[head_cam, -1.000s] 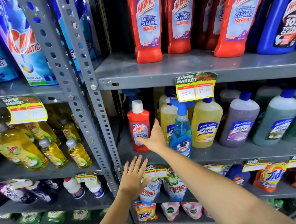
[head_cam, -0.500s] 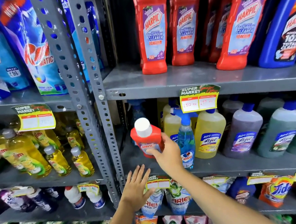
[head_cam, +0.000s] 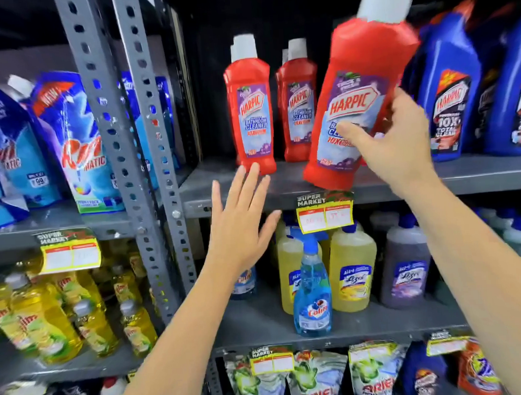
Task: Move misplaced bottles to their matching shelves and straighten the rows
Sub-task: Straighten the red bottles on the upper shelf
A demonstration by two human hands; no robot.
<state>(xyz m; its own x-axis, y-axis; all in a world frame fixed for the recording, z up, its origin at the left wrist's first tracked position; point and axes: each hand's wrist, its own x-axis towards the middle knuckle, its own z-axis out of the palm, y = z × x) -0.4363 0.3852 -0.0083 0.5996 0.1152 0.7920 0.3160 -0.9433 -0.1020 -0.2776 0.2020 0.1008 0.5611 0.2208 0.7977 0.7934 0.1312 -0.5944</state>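
Grey slotted-steel shelving fills the view, its perforated uprights [head_cam: 118,139] dividing a left bay from a right bay. Upper grey metal shelf [head_cam: 471,173] of the right bay: two ranks of red Harpic bathroom-cleaner bottles with white caps [head_cam: 249,106] stand upright at its left part; dark blue Harpic bottles [head_cam: 448,94] stand at its right. Right hand [head_cam: 393,146] is clamped on a red white-capped Harpic bathroom-cleaner bottle [head_cam: 354,106], thumb across the front label, fingers wrapped behind. This bottle is tilted, cap leaning up and to the right, its base at the front lip of the upper shelf; whether the base touches the shelf cannot be told. It sits between the standing red bottles and the blue ones. Left hand [head_cam: 239,226] is empty, fingers spread apart, palm toward the shelving, fingertips just below the base of the nearest standing red bottle. A yellow-and-red price tag [head_cam: 324,216] hangs from the upper shelf edge, directly under the held bottle. Shelf below: blue Colin spray bottle [head_cam: 312,298] at the front, yellow Lizol bottles [head_cam: 352,271] behind it, a purple Lizol bottle [head_cam: 405,271] to their right. Left bay: blue Rin detergent pouches [head_cam: 79,147] above, yellow dish-liquid bottles [head_cam: 44,320] below. Bottom right: Ariel pouches [head_cam: 319,380].
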